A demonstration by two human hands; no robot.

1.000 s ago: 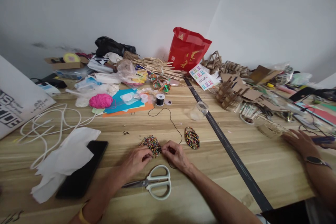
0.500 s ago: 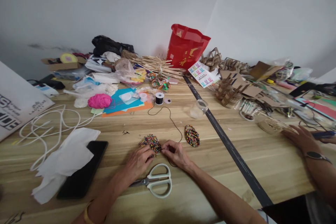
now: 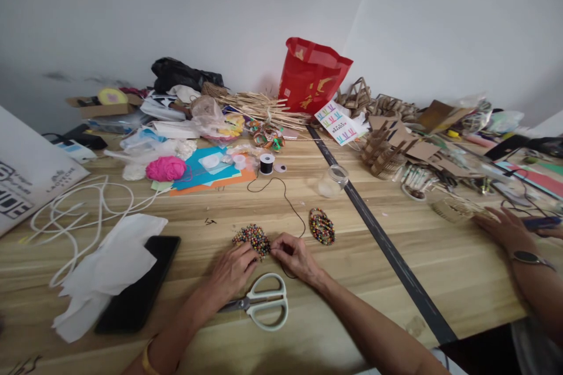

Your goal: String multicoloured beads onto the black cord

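Head view, hands (image 3: pixel 264 263) at bead pile (image 3: pixel 252 238), seemingly pinching

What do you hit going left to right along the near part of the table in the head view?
White cloth → left hand → right hand → beaded coil → black strip → another person's hand.

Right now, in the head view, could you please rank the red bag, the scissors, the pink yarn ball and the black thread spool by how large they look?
1. red bag, though farthest away
2. scissors, nearest the camera, so the gap to the bag is unsure
3. pink yarn ball
4. black thread spool
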